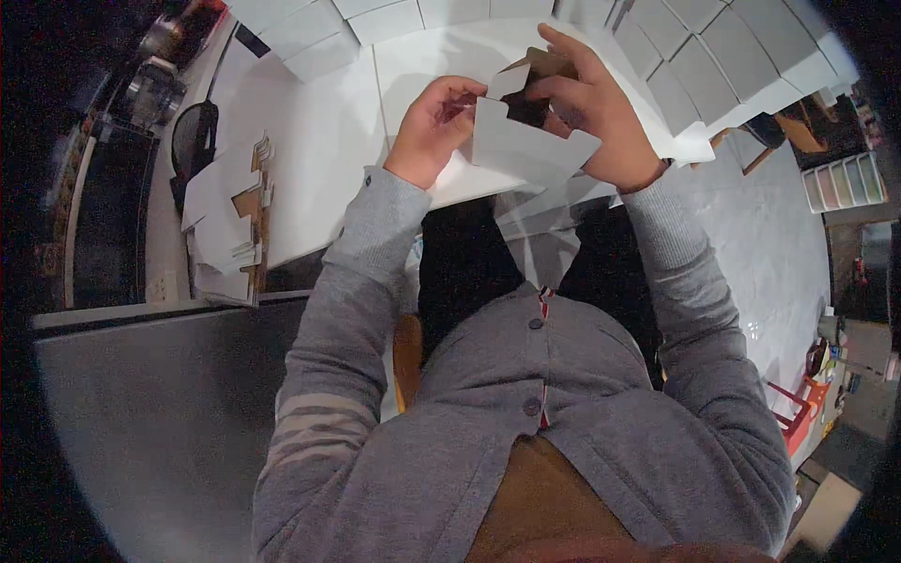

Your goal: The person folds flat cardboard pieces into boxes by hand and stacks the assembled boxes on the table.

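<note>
A person is sitting at a white table [319,159] and is working with a white box [521,145]. The box is sitting up in the air between the two hands, over the near side of the table. Its top is standing open, its flaps are sticking out, and its dark inside is showing.

The left hand [427,136] is holding the left edge of the box. Its fingers are bending in close to the thumb and are pinching the card. The right hand [605,122] is going around the right side of the box. Its fingers are spreading wide: one is pointing up past a back flap, and another is bending over the opening. I am not able to tell how hard it is pressing.

Lots of white boxes [713,56] are standing in piles at the back right, and more white boxes [314,42] are standing at the back left. A pile of flat card [221,211] is lying on the left, and a black thing [194,141] is resting just behind it. The person is wearing a grey sweater [601,375] and dark trousers [460,253]. A small set of drawers [845,183] is standing far off to the right
</note>
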Available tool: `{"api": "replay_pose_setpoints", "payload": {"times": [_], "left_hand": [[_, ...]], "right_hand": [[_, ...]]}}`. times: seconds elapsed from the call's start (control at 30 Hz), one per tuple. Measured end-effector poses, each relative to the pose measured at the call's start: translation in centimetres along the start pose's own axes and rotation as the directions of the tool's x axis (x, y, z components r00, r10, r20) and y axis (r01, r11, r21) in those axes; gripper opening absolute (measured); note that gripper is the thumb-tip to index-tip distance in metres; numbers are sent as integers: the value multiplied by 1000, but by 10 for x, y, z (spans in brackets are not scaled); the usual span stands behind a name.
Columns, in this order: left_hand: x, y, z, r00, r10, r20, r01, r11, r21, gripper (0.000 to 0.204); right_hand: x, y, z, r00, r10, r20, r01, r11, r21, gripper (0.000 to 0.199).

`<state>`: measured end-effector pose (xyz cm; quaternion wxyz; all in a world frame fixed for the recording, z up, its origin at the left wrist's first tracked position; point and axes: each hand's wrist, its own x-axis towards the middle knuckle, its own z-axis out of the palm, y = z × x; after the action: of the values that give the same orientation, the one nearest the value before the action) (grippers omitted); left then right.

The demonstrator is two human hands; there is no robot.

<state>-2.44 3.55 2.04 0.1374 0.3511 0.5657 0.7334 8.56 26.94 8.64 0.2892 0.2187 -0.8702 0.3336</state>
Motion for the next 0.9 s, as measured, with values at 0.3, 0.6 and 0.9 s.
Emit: {"api": "replay_pose_setpoints", "payload": {"times": [0.3, 0.6, 0.9], "left_hand": [[1, 3, 10, 999, 12, -39, -11, 999, 38, 47], [-2, -5, -10, 991, -133, -9, 132, 989, -71, 55], [-1, 4, 2, 993, -48, -108, 44, 998, -41, 45]], "right_hand": [[10, -6, 6, 978, -177, 110, 188, 977, -105, 42], [6, -5, 8, 997, -23, 77, 35, 986, -161, 45], [-16, 18, 7, 985, 171, -17, -155, 927, 340, 29]]}}
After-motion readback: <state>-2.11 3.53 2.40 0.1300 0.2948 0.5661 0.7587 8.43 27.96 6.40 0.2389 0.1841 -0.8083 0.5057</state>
